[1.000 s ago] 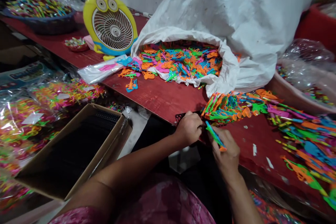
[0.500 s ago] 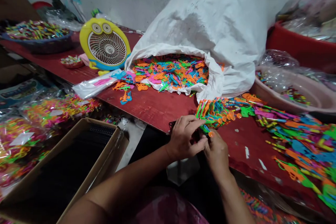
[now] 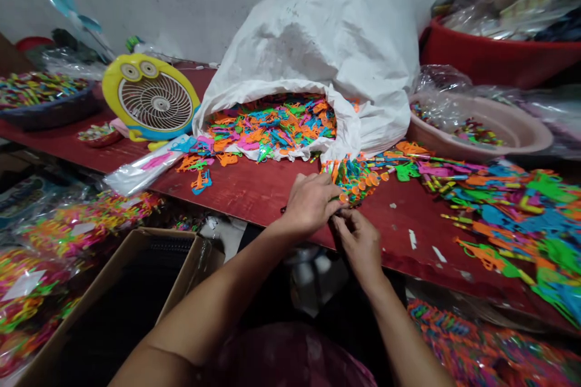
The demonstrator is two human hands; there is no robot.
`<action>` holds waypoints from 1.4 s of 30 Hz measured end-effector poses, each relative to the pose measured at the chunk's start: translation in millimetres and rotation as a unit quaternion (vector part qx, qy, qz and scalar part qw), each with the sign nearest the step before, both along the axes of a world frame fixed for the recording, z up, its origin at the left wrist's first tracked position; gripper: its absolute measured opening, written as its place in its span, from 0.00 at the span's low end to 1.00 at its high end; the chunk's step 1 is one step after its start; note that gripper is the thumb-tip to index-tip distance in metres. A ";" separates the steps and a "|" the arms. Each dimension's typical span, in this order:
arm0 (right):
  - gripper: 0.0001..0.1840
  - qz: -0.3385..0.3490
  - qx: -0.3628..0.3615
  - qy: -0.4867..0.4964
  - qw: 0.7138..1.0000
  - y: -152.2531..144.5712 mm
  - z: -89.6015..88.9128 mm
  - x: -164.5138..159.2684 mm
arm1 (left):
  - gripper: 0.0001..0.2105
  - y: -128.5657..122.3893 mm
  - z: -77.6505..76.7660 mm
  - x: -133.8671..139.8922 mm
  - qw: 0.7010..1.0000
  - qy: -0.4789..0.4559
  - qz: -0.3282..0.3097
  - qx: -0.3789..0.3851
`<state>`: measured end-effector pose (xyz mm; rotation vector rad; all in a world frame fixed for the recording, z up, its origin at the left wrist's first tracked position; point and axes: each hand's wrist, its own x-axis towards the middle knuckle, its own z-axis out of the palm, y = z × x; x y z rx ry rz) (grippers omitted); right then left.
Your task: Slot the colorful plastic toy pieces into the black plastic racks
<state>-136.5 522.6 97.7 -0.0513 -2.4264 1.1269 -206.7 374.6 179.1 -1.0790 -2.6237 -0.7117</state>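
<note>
My left hand (image 3: pixel 311 202) is at the table's front edge, its fingers bent over and closed, and what they hold is hidden beneath them. A bit of something dark pokes out at its left side. Close on the right, my right hand (image 3: pixel 361 240) has its fingers curled in and the thumb against them; anything pinched there is too small to make out. Just beyond both hands lies a row of colourful plastic toys with orange round ends (image 3: pixel 363 181), one orange end touching or nearly touching my left fingertips.
A white sack (image 3: pixel 318 30) spills bright plastic pieces (image 3: pixel 272 127). A yellow fan (image 3: pixel 157 100) stands left of it, a pink basin (image 3: pixel 517 127) right. More toy pieces (image 3: pixel 512 211) cover the table's right side. A cardboard box (image 3: pixel 184 278) of black items sits lower left.
The view has swung right. My left hand has turned further over, and the green toy with an orange end seen between my hands no longer shows there. The right fingers have curled in.
</note>
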 end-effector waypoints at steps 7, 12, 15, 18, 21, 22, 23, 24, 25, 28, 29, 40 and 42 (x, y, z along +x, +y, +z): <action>0.11 -0.023 0.034 -0.012 0.999 5.1 -7.0 1.2 | 0.10 6.8 9.6 -2.3 0.999 -0.012 0.012 -0.047; 0.11 -0.034 -0.083 -0.092 0.992 26.8 -5.4 4.5 | 0.10 7.4 13.1 -2.9 0.998 -0.019 0.013 -0.066; 0.12 -0.007 -0.097 -0.075 0.992 24.7 -0.2 4.6 | 0.10 7.9 15.1 -2.6 0.997 -0.021 0.010 -0.071; 0.13 0.004 -0.018 -0.019 1.000 9.9 3.6 0.8 | 0.09 8.6 18.6 -1.5 0.997 -0.014 0.003 -0.077; 0.11 -0.046 0.071 0.015 0.996 -2.7 2.3 -5.3 | 0.08 9.8 23.7 -0.8 0.996 -0.001 -0.012 -0.093; 0.11 -0.061 0.092 0.022 0.994 -4.6 1.0 -7.1 | 0.09 10.6 25.3 -0.8 0.995 0.000 -0.016 -0.097; 0.11 -0.066 0.109 0.023 0.992 -5.6 -0.6 -8.6 | 0.09 11.8 26.5 -1.0 0.995 -0.001 -0.017 -0.098; 0.11 -0.067 0.125 0.021 0.990 -5.8 -2.2 -9.7 | 0.09 13.3 27.2 -1.2 0.995 -0.005 -0.017 -0.099; 0.12 -0.068 0.139 0.016 0.988 -5.5 -3.7 -10.5 | 0.10 15.1 27.4 -1.4 0.995 -0.010 -0.014 -0.101; 0.13 -0.088 0.176 -0.004 0.980 -5.1 -7.3 -11.6 | 0.10 22.3 25.2 -2.1 0.994 -0.018 0.000 -0.110; 0.13 -0.098 0.184 -0.010 0.978 -5.6 -8.1 -12.0 | 0.10 24.6 24.0 -2.2 0.993 -0.016 0.007 -0.114; 0.10 -0.003 0.072 -0.055 0.996 17.1 -9.1 -11.6 | 0.12 20.2 24.1 -6.7 0.996 -0.030 -0.013 -0.082; 0.09 -0.005 0.023 -0.061 0.998 33.9 -7.3 -10.1 | 0.09 16.7 22.2 -7.7 0.997 -0.032 -0.033 -0.055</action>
